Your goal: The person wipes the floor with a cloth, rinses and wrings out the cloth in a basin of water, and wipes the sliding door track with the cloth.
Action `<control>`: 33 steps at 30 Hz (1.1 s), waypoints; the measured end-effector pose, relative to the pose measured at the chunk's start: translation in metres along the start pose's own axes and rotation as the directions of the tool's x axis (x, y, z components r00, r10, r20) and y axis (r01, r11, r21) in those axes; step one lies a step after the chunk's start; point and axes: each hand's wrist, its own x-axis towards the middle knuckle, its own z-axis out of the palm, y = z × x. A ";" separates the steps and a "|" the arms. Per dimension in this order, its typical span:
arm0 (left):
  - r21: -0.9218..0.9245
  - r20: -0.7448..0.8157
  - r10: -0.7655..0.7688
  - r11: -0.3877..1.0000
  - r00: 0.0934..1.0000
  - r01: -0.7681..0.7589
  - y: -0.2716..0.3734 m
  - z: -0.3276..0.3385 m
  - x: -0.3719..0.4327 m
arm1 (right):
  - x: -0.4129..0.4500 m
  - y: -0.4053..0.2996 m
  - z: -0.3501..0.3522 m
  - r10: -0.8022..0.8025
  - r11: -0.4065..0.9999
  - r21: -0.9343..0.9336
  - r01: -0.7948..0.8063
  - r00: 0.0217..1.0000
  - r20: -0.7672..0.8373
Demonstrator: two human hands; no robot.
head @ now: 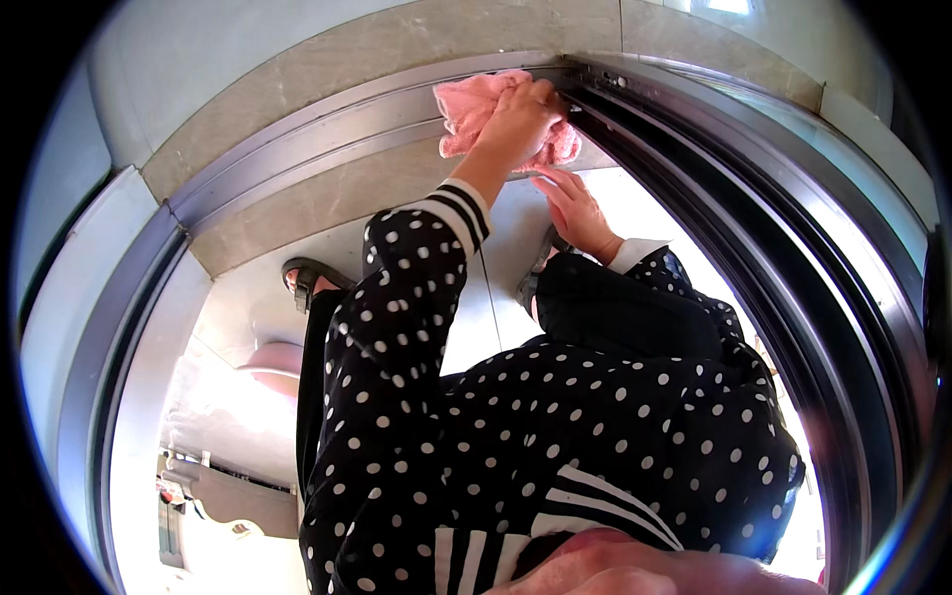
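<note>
A pink cloth (476, 100) lies bunched over the metal bottom track (327, 145) of a sliding door frame, at its right corner. My left hand (524, 119) grips the cloth and presses it there, beside the upright frame. Just below the cloth's lower edge is my right hand (576, 208), its fingers partly spread and nothing held in them. Whether its fingertips touch the cloth cannot be told.
Dark door panels and rails (744, 223) rise close on the right. Another frame upright (141, 297) stands on the left. A pink basin (275, 364) sits on the tiled floor behind my sandalled feet. A stone sill borders the track.
</note>
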 end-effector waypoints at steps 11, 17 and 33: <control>0.092 0.105 -0.359 0.932 0.927 0.350 0.016 -0.051 -0.007 | 0.001 0.003 -0.003 0.064 0.997 0.046 -0.062 0.997 -0.048; -0.324 -0.014 -0.151 0.936 0.988 0.139 0.016 -0.026 -0.004 | 0.001 0.004 -0.003 0.042 0.997 0.072 -0.041 0.999 -0.012; 0.029 0.311 0.102 0.993 0.945 -0.116 0.005 -0.030 0.002 | 0.010 0.000 -0.007 0.032 0.997 0.064 -0.031 0.999 -0.012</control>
